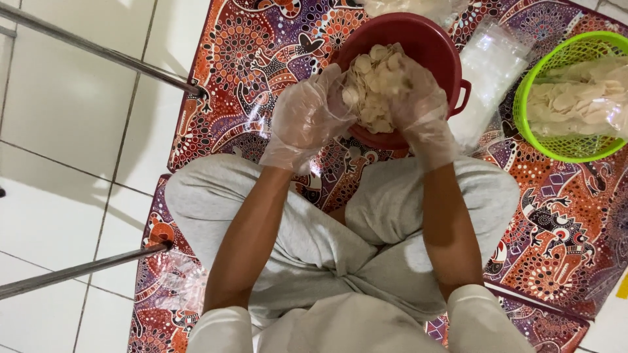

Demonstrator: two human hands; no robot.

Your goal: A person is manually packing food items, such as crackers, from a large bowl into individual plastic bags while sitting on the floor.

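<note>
2 gloved hands, L (306,117) + R (418,104), fingers cupped round chip pile (374,85); 1 red bucket (428,42), 1 green basket (536,124).

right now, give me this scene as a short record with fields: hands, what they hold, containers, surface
left hand: clear plastic glove, cupping a pile of pale crackers
right hand: gloved, cupping the same pile
red bucket: below the crackers
green basket: at right, holds a bag of crackers
surface: patterned mat on white tiled floor
</note>
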